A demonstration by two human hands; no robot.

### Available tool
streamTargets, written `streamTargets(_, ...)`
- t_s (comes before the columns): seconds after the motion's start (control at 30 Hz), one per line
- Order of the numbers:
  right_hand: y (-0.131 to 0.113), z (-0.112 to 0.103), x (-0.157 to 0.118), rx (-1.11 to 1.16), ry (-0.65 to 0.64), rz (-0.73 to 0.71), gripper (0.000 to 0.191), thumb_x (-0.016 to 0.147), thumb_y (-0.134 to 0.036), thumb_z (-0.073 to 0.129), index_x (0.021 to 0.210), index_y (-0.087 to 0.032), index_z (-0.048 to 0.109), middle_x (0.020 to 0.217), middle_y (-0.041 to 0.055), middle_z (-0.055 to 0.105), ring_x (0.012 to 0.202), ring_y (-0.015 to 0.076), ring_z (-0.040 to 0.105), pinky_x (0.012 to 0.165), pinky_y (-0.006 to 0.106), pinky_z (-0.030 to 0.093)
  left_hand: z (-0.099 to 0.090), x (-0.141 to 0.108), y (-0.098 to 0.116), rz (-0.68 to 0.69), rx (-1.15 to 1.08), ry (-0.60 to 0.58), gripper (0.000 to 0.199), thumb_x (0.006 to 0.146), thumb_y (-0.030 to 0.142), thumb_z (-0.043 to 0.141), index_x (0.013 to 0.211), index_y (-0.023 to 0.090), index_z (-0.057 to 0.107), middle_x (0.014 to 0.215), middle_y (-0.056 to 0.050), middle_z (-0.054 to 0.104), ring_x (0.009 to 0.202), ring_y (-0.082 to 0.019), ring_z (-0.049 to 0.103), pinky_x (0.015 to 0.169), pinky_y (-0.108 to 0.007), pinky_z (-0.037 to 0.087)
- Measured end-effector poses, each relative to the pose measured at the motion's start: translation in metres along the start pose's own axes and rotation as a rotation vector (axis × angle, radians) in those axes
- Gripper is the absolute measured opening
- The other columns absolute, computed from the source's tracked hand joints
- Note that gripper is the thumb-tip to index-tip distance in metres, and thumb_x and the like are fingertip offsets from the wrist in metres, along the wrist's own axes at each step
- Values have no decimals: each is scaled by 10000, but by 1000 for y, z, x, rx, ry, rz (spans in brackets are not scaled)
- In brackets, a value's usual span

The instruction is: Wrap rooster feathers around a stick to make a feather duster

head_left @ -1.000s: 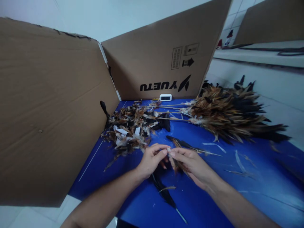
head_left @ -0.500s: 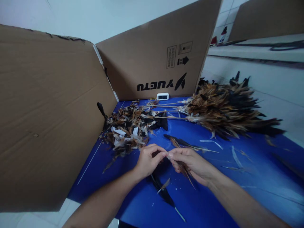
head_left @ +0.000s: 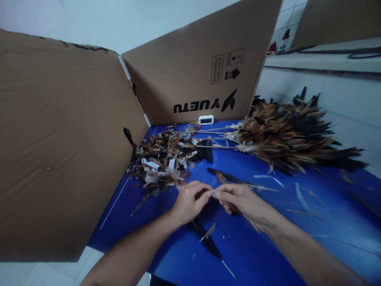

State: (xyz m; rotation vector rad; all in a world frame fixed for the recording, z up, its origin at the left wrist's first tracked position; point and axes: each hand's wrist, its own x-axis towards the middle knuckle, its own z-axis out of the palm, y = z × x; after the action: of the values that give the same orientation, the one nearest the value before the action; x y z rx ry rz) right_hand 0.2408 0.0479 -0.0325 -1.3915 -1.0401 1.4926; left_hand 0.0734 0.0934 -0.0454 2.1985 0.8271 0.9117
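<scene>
My left hand (head_left: 192,200) and my right hand (head_left: 239,198) meet over the blue table, thumbs and fingertips pinched close together. The right hand is closed around a few brown feathers (head_left: 254,226), mostly hidden under its palm. Between the fingertips shows a pale, wispy quill end, with the left hand pinching it. Below them a black feather (head_left: 210,242) lies on the table, a small brown one across it. Just behind the right hand rest dark and brown loose feathers (head_left: 229,177).
A heap of feather scraps (head_left: 160,159) lies at the left. Feather dusters (head_left: 285,135) with thin sticks lie at the right. Cardboard panels (head_left: 190,71) stand behind and left. A small white device (head_left: 206,120) sits at the back; clear strips (head_left: 269,177) lie on the blue table (head_left: 253,262).
The right hand has turned slightly, so its feathers now show less, their tips pointing more to the right. Both hands stay together. The whole view has shifted a little.
</scene>
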Motion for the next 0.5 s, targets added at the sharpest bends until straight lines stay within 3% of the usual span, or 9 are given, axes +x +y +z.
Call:
streamTargets(0.13, -1, -1, 0, -37, 5, -7, 258, 620, -402, 675, 657, -157, 603, 518, -42, 506, 432, 67, 425, 446, 232, 332, -1, -1, 0, 68, 50, -26, 192, 860, 239, 513, 875, 150, 683, 765, -56, 657, 697, -145, 575, 657, -244, 427)
streamTargets(0.3, 1, -1, 0, -79, 7, -32, 255, 640, -402, 663, 656, -154, 612, 518, -44, 494, 433, 65, 415, 436, 228, 328, -3, 0, 3, 29, 72, -66, 204, 860, 233, 493, 850, 167, 685, 709, -44, 650, 655, -146, 572, 635, -243, 423)
streamTargets(0.4, 2, 0, 1, -79, -4, -37, 274, 645, -426, 667, 653, -157, 616, 513, -45, 486, 433, 69, 413, 439, 234, 338, -2, 0, 3, -41, 10, -71, 189, 841, 235, 506, 811, 171, 681, 680, -37, 640, 621, -141, 575, 602, -235, 436)
streamTargets(0.5, 4, -1, 2, -60, -3, -36, 263, 641, -412, 692, 669, -160, 622, 532, -41, 509, 445, 72, 431, 446, 232, 344, 1, 0, -1, -203, -157, -87, 191, 826, 286, 519, 787, 165, 661, 605, -12, 589, 504, -113, 541, 490, -211, 439)
